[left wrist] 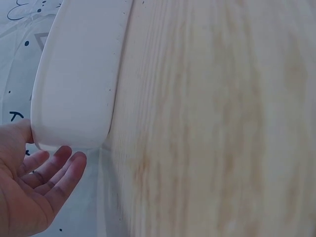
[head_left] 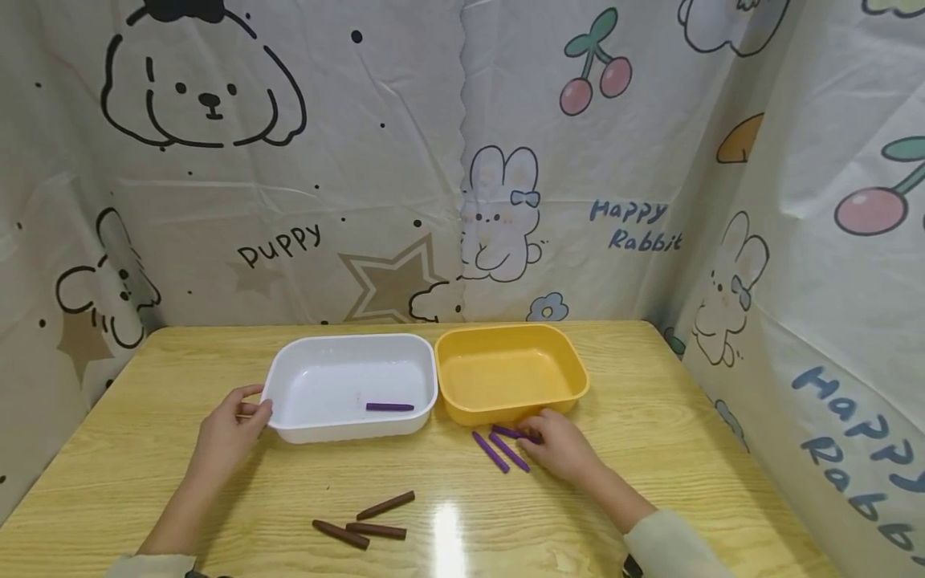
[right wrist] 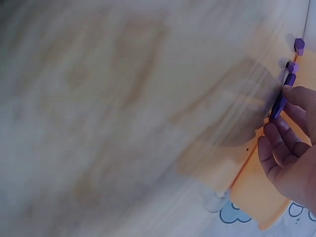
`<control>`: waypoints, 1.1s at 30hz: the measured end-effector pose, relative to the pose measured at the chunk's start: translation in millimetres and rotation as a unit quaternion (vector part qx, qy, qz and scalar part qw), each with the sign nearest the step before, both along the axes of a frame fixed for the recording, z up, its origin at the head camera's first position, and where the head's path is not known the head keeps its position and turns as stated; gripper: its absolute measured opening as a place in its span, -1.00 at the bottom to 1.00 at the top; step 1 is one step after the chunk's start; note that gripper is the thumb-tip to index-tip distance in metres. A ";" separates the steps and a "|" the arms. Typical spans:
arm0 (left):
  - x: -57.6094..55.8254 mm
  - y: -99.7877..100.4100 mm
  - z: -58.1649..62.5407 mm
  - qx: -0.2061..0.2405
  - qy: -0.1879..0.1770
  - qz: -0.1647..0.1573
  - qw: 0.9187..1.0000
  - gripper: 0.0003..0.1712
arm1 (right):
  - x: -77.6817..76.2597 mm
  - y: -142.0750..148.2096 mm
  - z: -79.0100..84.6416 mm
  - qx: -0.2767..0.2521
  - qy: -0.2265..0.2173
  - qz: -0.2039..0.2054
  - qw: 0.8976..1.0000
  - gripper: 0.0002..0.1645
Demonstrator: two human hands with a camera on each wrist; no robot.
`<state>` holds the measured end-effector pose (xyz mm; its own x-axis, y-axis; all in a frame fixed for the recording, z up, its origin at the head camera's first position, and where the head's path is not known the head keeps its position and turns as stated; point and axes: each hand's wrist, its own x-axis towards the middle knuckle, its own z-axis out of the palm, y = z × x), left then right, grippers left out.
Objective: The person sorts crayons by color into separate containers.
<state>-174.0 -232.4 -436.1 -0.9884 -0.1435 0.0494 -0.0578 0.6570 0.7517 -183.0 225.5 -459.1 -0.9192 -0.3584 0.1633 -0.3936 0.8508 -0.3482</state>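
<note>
A white plastic tray (head_left: 347, 433) stands on the left, with one purple crayon (head_left: 390, 407) lying in it. My left hand (head_left: 230, 429) holds its left end, thumb at the rim (left wrist: 32, 98) and fingers curled against the end wall. In front of the yellow tray (head_left: 462, 413), my right hand (head_left: 560, 445) pinches a purple crayon (right wrist: 281, 101) between thumb and fingers. Beside it on the table lie two more purple crayons (head_left: 490, 452), slanted side by side. Fingers hide part of the pinched crayon in the head view.
Three brown crayons (head_left: 386, 504) lie loosely grouped on the wooden table (head_left: 253, 514) near its front. The two trays stand side by side at the back. Printed cloth (head_left: 405, 177) hangs behind the table and at both sides.
</note>
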 end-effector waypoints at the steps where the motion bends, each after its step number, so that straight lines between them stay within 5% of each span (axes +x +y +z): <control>1: 0.0 0.2 0.3 0.000 0.000 0.000 1.000 -0.42 | 0.0 -0.6 0.0 0.000 0.000 -0.001 1.000 -0.85; 20: -0.6 -1.0 0.0 0.001 -0.001 0.000 1.000 -0.42 | 5.8 -2.3 1.4 0.009 0.015 -0.004 1.000 -0.88; 33: -0.4 -0.8 0.6 0.007 -0.010 0.000 1.000 -0.40 | 13.9 3.3 20.4 -0.007 -0.013 0.020 1.000 -0.88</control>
